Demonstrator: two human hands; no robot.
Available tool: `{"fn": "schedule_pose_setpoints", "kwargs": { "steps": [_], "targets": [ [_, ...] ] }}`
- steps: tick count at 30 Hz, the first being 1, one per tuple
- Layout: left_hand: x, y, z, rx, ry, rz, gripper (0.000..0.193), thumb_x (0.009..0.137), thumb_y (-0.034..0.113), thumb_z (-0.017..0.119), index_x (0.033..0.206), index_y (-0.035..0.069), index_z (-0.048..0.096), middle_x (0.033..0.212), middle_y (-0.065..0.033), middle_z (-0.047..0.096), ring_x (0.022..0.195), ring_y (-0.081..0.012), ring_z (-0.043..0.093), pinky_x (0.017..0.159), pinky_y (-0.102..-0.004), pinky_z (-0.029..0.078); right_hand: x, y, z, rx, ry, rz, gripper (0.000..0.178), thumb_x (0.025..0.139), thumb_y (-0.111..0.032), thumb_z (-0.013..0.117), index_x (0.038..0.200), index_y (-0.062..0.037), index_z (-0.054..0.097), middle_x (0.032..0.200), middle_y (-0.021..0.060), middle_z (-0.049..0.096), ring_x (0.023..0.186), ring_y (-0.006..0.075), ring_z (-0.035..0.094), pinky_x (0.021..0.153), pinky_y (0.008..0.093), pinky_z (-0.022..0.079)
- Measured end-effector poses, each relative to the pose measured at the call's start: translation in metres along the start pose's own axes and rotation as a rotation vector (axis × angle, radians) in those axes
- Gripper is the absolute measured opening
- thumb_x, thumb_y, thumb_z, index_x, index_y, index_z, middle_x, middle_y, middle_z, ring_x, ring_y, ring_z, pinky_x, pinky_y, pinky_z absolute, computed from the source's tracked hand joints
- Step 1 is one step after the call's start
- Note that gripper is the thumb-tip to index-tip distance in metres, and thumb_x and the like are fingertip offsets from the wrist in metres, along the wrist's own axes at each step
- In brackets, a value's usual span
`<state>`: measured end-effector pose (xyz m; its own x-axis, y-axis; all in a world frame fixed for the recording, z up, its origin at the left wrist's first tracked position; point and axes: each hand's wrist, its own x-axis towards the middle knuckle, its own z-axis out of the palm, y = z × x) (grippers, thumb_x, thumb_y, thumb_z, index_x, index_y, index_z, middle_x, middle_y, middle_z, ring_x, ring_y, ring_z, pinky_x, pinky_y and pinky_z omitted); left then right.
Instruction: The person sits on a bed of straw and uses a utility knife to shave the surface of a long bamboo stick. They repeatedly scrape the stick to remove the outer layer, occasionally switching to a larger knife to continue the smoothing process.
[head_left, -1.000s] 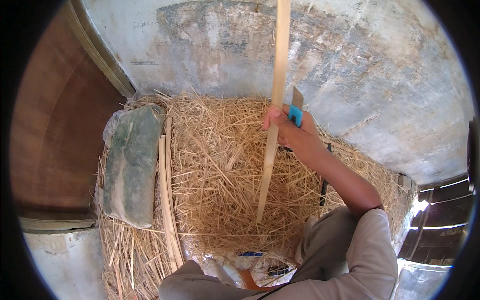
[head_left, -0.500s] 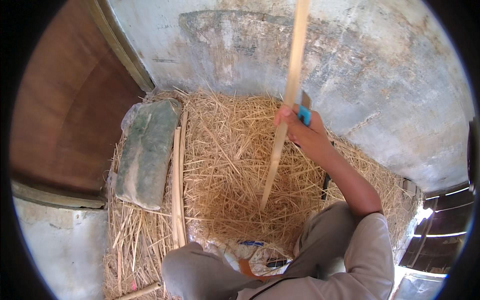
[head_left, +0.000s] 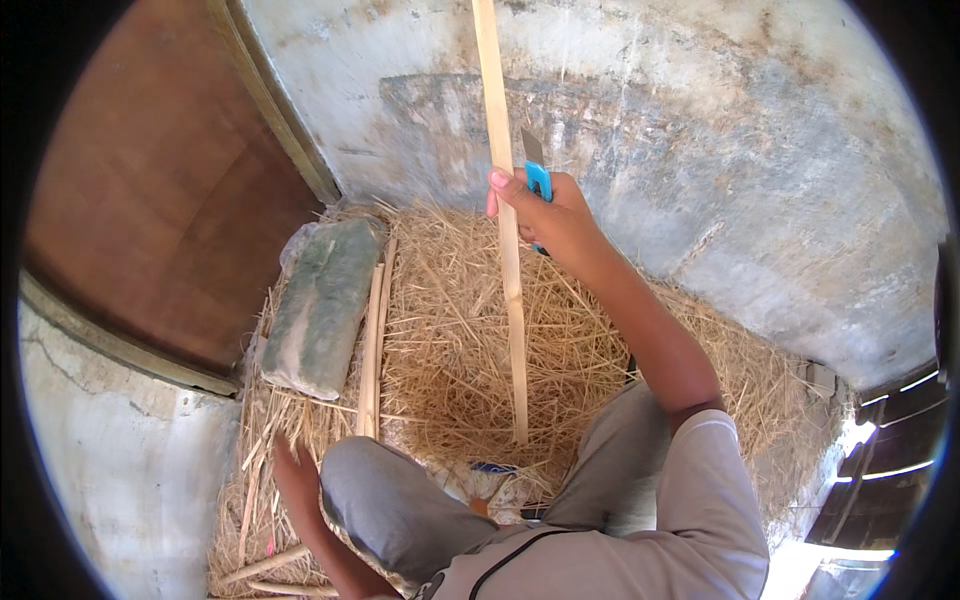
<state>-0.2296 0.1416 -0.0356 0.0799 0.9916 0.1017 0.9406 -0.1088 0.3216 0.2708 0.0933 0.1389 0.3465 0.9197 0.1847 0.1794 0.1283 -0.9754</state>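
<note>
My right hand (head_left: 555, 205) is closed round a long, pale bamboo strip (head_left: 511, 270) and a blue utility knife (head_left: 539, 180). The strip stands nearly upright, its lower end by the straw between my knees and its upper end past the picture's top edge. The knife's blade sticks up bare beside the strip. My left hand (head_left: 293, 478) hangs over the straw at the lower left, next to my left knee, with its fingers stretched out and nothing seen in them.
Loose straw and shavings (head_left: 450, 330) cover the floor. A greenish wrapped block (head_left: 322, 305) lies at the left beside two pale strips (head_left: 374, 350). More sticks (head_left: 275, 563) lie at the lower left. A stained wall (head_left: 680, 150) and a brown door panel (head_left: 150, 180) enclose the spot.
My right hand has moved left and up, carrying the bamboo strip and knife, and the strip leans the other way. My left hand has come into view at the lower left.
</note>
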Motion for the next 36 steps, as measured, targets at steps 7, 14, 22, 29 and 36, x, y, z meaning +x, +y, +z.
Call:
{"fn": "schedule_pose_setpoints", "kwargs": {
  "steps": [7, 14, 22, 29, 36],
  "targets": [
    [0.001, 0.298, -0.06, -0.946, -0.755, 0.577, 0.052, 0.103, 0.03, 0.057, 0.146, 0.004, 0.044, 0.134, -0.0141, 0.06, 0.126, -0.023, 0.055, 0.105, -0.0371, 0.044, -0.018, -0.031, -0.003, 0.325, 0.002, -0.084, 0.045, 0.102, -0.044, 0.058, 0.089, -0.0024, 0.069, 0.053, -0.0081, 0.037, 0.044, 0.0025, 0.033, 0.043, 0.022, 0.028],
    [-0.009, 0.334, 0.009, -1.354, -0.91, 0.384, 0.026, 0.109, 0.026, 0.047, 0.119, 0.004, 0.056, 0.07, 0.0041, 0.044, 0.058, -0.0081, 0.044, 0.056, -0.0229, 0.04, -0.049, 0.023, -0.008, 0.137, 0.216, -0.066, 0.045, 0.105, -0.043, 0.052, 0.094, -0.0026, 0.067, 0.056, -0.0051, 0.042, 0.046, 0.0062, 0.04, 0.044, 0.0248, 0.032],
    [-0.01, 0.301, 0.027, -1.508, -0.932, 0.127, 0.027, 0.109, 0.035, 0.043, 0.116, 0.011, 0.054, 0.069, 0.0053, 0.038, 0.051, -0.0046, 0.03, 0.045, -0.0217, 0.025, -0.083, 0.083, 0.029, -0.9, 0.21, -0.369, 0.025, 0.096, -0.03, 0.062, 0.087, -0.0068, 0.066, 0.07, 0.0118, 0.066, 0.064, 0.0298, 0.067, 0.055, 0.0409, 0.049],
    [-0.013, 0.284, 0.064, -1.083, -0.396, 0.389, 0.027, 0.11, 0.027, 0.043, 0.108, 0.005, 0.059, 0.065, 0.0009, 0.049, 0.052, -0.0071, 0.044, 0.048, -0.0256, 0.035, -0.074, 0.111, 0.064, -1.151, 0.143, -0.367, 0.028, 0.097, -0.028, 0.063, 0.077, -0.0074, 0.062, 0.06, 0.0091, 0.062, 0.048, 0.0249, 0.061, 0.044, 0.0377, 0.046],
    [-0.02, 0.281, 0.065, -0.636, -0.127, 0.356, 0.018, 0.106, 0.014, 0.047, 0.101, -0.001, 0.055, 0.065, -0.0233, 0.06, 0.058, -0.0391, 0.063, 0.051, -0.0473, 0.044, -0.056, 0.128, 0.077, -1.259, 0.173, -0.334, 0.037, 0.104, -0.025, 0.052, 0.072, -0.0078, 0.061, 0.056, 0.0086, 0.061, 0.046, 0.0241, 0.061, 0.043, 0.0372, 0.046]
  ]
}}
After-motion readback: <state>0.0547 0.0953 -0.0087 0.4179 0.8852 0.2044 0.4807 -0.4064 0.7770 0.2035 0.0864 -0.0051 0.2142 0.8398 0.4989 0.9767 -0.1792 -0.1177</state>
